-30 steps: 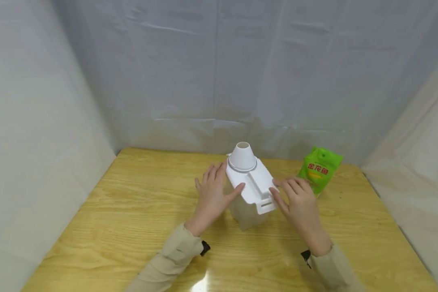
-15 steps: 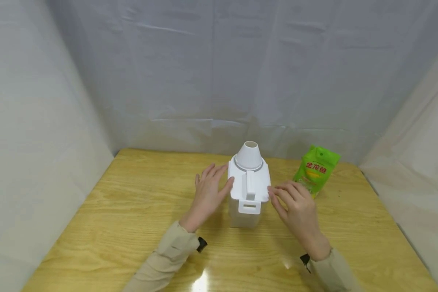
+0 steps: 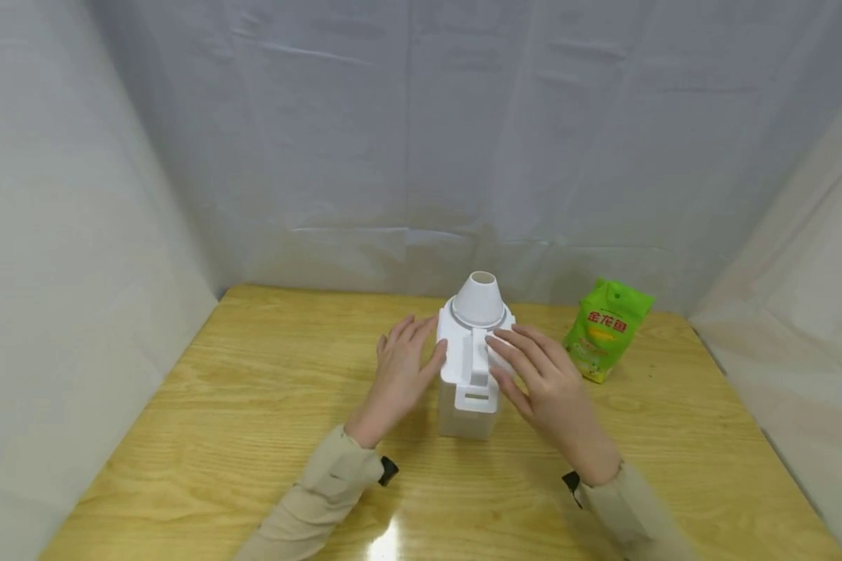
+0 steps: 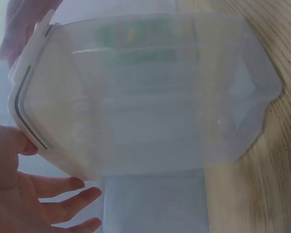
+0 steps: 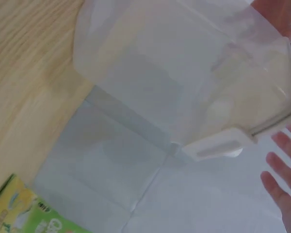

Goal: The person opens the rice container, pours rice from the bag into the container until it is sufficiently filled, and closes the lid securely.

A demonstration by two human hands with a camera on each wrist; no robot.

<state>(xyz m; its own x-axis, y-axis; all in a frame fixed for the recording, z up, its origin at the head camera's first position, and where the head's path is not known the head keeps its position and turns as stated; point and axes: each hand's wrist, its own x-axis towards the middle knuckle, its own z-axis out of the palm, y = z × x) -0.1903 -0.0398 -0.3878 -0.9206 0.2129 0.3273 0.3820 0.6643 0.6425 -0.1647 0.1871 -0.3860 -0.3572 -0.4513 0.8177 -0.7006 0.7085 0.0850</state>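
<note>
A translucent plastic storage container (image 3: 465, 423) with a white lid (image 3: 454, 362) stands upright on the table. On the lid are a raised handle (image 3: 479, 354) and, at its far end, a white cone (image 3: 479, 300) with a hole at its tip. My left hand (image 3: 400, 370) is at the container's left side, fingers extended. In the left wrist view its thumb lies at the lid's edge and the fingertips are beside the clear wall (image 4: 150, 97). Over the lid's right half is my right hand (image 3: 550, 382), its loosely bent fingertips and thumb right beside the handle.
A green bag (image 3: 606, 331) with red lettering stands on the wooden table (image 3: 267, 405), behind and right of my right hand. Grey-white sheeting (image 3: 393, 140) hangs behind the table and along both sides. A latch tab (image 5: 220, 143) juts from the lid's near end.
The container has turned so its latch tab faces me squarely. My right hand has moved left from the lid's right edge to the handle; my left thumb has drawn back to the lid's left edge.
</note>
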